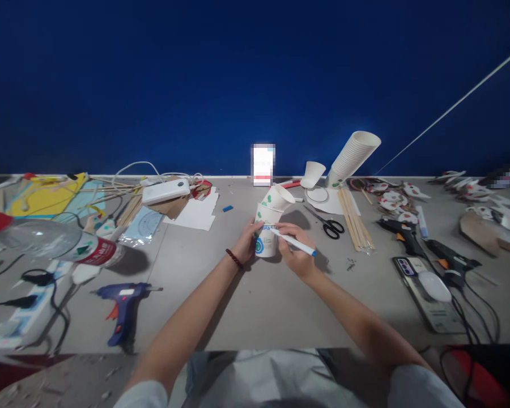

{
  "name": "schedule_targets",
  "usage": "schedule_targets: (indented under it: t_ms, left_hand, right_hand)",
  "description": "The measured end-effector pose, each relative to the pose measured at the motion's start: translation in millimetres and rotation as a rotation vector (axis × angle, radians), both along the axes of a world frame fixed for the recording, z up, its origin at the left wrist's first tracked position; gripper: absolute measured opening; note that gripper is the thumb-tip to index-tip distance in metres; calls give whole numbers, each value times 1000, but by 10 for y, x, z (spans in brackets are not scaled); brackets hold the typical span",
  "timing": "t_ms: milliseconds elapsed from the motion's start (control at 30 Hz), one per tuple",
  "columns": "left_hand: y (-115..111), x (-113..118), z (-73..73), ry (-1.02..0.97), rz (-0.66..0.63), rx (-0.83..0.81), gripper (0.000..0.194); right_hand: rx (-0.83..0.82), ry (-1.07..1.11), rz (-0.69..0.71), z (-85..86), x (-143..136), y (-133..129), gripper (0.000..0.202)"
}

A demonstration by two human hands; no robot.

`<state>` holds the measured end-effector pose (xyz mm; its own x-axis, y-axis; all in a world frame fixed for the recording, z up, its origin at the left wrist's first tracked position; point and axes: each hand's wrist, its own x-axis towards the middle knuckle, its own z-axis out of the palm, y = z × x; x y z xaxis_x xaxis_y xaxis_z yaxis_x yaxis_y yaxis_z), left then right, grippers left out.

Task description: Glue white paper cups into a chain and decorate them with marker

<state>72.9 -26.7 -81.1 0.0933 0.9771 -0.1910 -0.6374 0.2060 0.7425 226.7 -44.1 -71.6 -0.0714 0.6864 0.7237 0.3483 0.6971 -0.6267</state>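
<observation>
A stack of white paper cups [266, 245] with green and blue marks stands on the grey table in front of me, its top cup tilted to the right. My left hand [247, 241] wraps round the left side of the stack. In my right hand [297, 249] is a white marker [296, 243] with a blue end, its tip against the cup's upper front. The fingers of my right hand also rest close to the cup's right side. A small blue cap [228, 208] lies to the left, beyond my left hand.
Black scissors [332, 228], wooden sticks [355, 221] and a tall cup stack [352, 156] are on the right. Glue guns and a phone [433, 300] lie farther right. At the left are a blue glue gun [125, 306], a bottle [59, 241] and a power strip [38, 311].
</observation>
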Motion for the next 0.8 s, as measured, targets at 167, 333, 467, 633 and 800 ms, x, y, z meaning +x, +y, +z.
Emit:
schedule_targets:
  t_ms: [167,333,467,633,800]
  left_hand:
    - [5,7,-8,-6,8,-4,40]
    - [2,9,3,-8,10,-12,32]
    - [0,9,5,-12,10,-11,29]
    - [3,6,-11,-2,5,-14,35]
    - [7,4,-12,13,5,-8,39]
  right_hand:
    - [-5,19,-1,-8,-4,1,9]
    - [-10,26,-11,-8,-4,-5,10]
    - [-15,27,-19,-6,-7,-5,8]
    - [-1,31,-46,2,-20,-5,7]
    - [-11,38,-59,-14,-20,-7,5]
